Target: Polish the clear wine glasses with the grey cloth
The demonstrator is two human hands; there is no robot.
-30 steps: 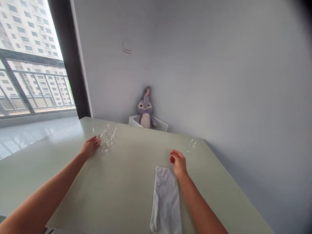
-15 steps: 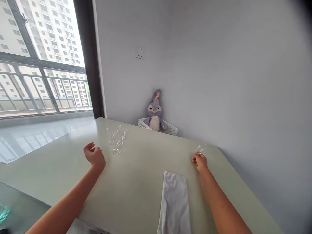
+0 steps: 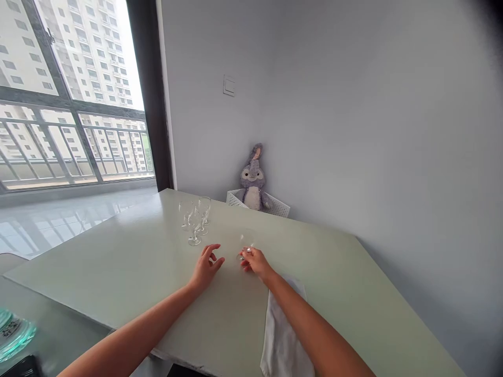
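My right hand [image 3: 253, 261] grips a small clear stemmed glass [image 3: 247, 238] low down, near its stem, over the middle of the table. The glass stands roughly upright, its bowl above my fingers. Close by on the left, my left hand [image 3: 206, 267] is empty, its thumb and fingers apart and turned toward the glass. Beyond my left hand, several clear stemmed glasses [image 3: 194, 230] stand grouped on the table. A folded white cloth [image 3: 283, 335] lies on the table, partly hidden under my right forearm.
The pale table [image 3: 353, 293] reaches to the grey wall. At its far edge a purple plush rabbit [image 3: 252, 183] sits in a white perforated basket [image 3: 280, 208]. A greenish glass object [image 3: 15, 335] and a dark flat item [image 3: 25, 367] are at lower left, beside a window.
My right hand has carried the glass from the right side of the table leftward to the middle. My left hand has moved right toward it, and its fingers have opened.
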